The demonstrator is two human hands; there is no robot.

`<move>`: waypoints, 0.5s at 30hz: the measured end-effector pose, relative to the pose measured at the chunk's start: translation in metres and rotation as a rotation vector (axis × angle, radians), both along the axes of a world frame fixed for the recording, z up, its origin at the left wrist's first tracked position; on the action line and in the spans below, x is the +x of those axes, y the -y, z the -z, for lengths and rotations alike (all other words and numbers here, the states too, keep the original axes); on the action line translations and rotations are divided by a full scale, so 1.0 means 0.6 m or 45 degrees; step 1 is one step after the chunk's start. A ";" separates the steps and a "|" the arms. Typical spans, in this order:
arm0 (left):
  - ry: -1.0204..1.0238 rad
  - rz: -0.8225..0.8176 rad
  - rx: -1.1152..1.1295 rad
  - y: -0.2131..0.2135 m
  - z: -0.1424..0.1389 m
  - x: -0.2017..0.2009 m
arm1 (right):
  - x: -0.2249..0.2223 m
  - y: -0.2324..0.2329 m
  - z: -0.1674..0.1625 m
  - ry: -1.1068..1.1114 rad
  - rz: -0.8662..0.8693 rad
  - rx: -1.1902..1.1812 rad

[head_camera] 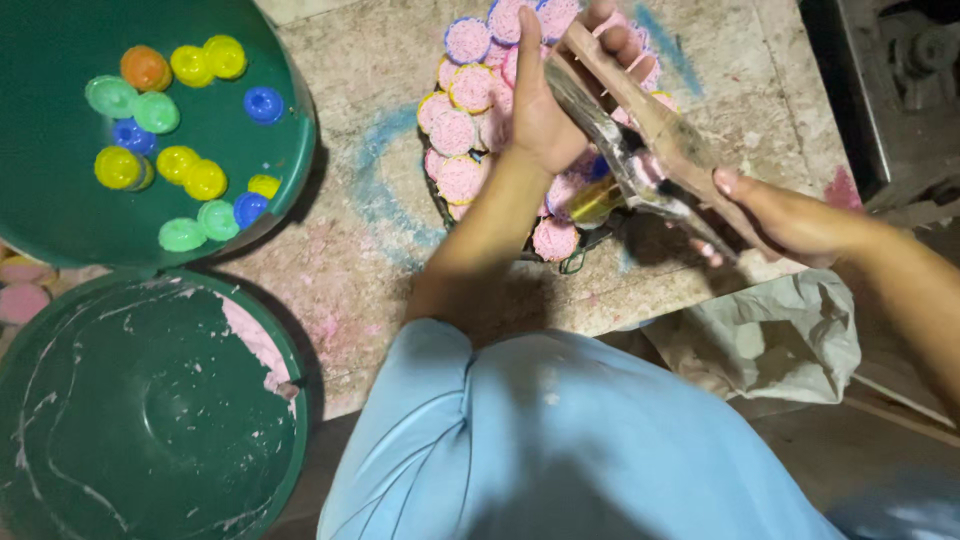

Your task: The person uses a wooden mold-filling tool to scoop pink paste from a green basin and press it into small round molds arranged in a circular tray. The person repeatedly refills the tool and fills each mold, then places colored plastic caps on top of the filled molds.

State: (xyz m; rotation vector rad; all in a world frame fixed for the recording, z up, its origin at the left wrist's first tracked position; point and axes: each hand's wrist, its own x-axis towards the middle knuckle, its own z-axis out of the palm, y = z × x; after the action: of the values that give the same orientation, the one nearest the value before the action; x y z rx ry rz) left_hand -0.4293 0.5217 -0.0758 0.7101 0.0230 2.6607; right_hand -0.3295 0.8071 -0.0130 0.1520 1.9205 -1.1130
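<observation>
left hand [545,110] clenched round wooden tool [640,110] | right hand [785,215] gripping metal blade [640,175] | above pink-filled moulds [470,130] | coloured caps [180,120] in green tub [60,200] far left

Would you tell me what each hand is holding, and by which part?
The right hand grips the flat scraper by its lower end. The left hand holds its upper end; anything else there cannot be told.

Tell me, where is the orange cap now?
In the head view, the orange cap lies upper left, inside the green basin, beside a yellow cap.
</observation>
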 end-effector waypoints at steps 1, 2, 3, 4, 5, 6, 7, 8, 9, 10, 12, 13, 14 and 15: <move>-0.066 0.027 0.166 -0.016 0.001 -0.009 | -0.004 0.002 -0.008 -0.118 -0.051 0.176; 0.078 -0.006 0.121 -0.030 0.003 -0.016 | -0.007 0.005 -0.015 -0.231 -0.100 0.354; 0.228 -0.042 0.076 -0.042 0.009 -0.019 | -0.009 0.010 -0.020 -0.336 -0.150 0.533; 0.378 -0.082 0.030 -0.050 0.016 -0.021 | -0.009 0.015 -0.027 -0.442 -0.194 0.595; 0.357 -0.107 0.037 -0.053 0.023 -0.025 | -0.007 0.023 -0.030 -0.555 -0.239 0.656; 0.336 -0.131 0.044 -0.055 0.032 -0.029 | -0.004 0.029 -0.034 -0.667 -0.284 0.718; 0.318 -0.154 0.051 -0.056 0.041 -0.030 | 0.001 0.037 -0.036 -0.682 -0.272 0.688; 0.343 -0.135 0.054 -0.057 0.050 -0.032 | 0.005 0.044 -0.038 -0.700 -0.258 0.659; 0.367 -0.117 0.057 -0.056 0.058 -0.032 | 0.010 0.051 -0.041 -0.719 -0.244 0.630; 0.393 -0.104 0.058 -0.056 0.065 -0.032 | 0.014 0.057 -0.043 -0.760 -0.236 0.606; 0.431 -0.111 0.055 -0.061 0.073 -0.031 | 0.019 0.067 -0.047 -0.843 -0.228 0.552; 0.450 -0.117 0.053 -0.062 0.074 -0.031 | 0.021 0.070 -0.049 -0.786 -0.196 0.621; 0.446 -0.116 0.059 -0.063 0.073 -0.033 | 0.021 0.074 -0.049 -0.727 -0.161 0.691; 0.443 -0.110 0.066 -0.063 0.070 -0.036 | 0.022 0.078 -0.049 -0.664 -0.122 0.763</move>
State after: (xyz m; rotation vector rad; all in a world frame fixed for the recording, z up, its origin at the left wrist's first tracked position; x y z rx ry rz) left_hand -0.4506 0.5595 -0.1178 0.2579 -0.1123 2.8398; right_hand -0.3165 0.7605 0.0167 0.0983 2.6609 -0.5058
